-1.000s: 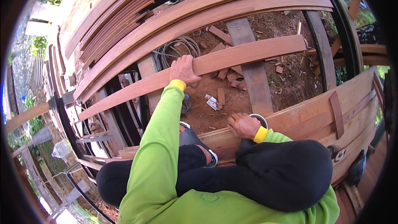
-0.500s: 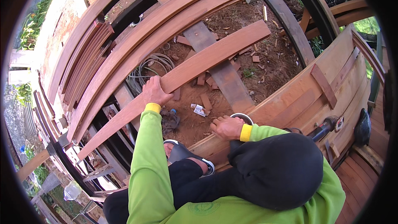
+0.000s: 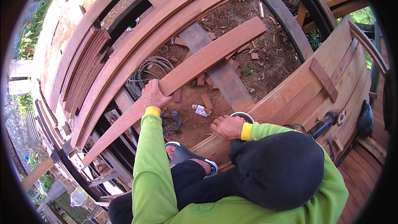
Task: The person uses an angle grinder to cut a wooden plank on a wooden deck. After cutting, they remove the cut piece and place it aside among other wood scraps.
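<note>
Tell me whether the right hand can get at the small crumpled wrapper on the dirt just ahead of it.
Probably yes. The right hand rests on the plank edge, and the wrapper lies on bare dirt close beyond its fingers with nothing lying between. The left hand grips the long board, off to the side.

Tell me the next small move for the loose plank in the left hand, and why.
Probably ease the plank sideways until it lies level across the frame. The left hand grips its edge near the middle, it runs diagonally over the bare dirt, and the right hand rests on the decking board, bracing rather than helping.
</note>
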`<state>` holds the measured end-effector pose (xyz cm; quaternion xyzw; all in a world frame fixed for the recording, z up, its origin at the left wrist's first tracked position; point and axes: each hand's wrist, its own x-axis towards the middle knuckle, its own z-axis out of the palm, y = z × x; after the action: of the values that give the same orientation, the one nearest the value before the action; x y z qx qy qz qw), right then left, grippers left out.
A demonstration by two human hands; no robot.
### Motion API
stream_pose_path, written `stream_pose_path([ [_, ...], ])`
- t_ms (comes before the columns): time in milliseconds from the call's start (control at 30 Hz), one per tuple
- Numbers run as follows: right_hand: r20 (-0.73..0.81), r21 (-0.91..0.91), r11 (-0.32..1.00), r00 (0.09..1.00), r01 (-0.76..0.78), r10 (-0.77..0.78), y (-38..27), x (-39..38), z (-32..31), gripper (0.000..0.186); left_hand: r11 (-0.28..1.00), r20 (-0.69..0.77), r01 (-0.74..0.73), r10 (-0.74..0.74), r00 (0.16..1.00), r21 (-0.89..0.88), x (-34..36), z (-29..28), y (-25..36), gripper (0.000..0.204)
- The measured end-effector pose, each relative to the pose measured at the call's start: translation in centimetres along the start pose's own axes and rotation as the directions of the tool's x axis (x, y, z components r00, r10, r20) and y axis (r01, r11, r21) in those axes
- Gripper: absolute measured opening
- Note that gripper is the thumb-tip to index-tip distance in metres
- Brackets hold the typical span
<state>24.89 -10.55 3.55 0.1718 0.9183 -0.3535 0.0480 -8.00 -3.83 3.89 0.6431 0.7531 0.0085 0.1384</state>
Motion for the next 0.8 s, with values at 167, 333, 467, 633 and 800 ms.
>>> stream_pose_path([
  [167,0.003,-0.004,1.0,1.0,-0.001,0.001,0.1,0.0,0.0,0.022,1.0,-0.011,0.002,-0.002,1.0,0.011,0.0,0.1,0.1,0.068],
  [333,-0.052,0.04,0.999,0.998,0.022,-0.02,0.1,0.1,0.0,0.019,1.0,-0.005,0.01,-0.01,1.0,0.014,-0.2,0.1,0.1,0.069],
  [467,-0.512,0.342,0.939,0.845,0.037,0.153,2.7,0.2,-3.1,0.018,1.0,0.008,0.009,-0.009,1.0,0.017,0.1,0.0,0.3,0.069],
  [633,-0.709,0.655,0.728,0.168,-0.201,0.685,11.5,-0.2,-9.9,0.032,1.0,0.027,0.015,-0.015,1.0,0.019,0.0,-0.3,0.4,0.068],
  [800,-0.723,0.609,0.632,-0.009,-0.479,0.69,20.6,-1.8,-13.6,0.056,1.0,0.018,0.018,-0.019,1.0,0.011,-0.1,-0.2,0.4,0.069],
])
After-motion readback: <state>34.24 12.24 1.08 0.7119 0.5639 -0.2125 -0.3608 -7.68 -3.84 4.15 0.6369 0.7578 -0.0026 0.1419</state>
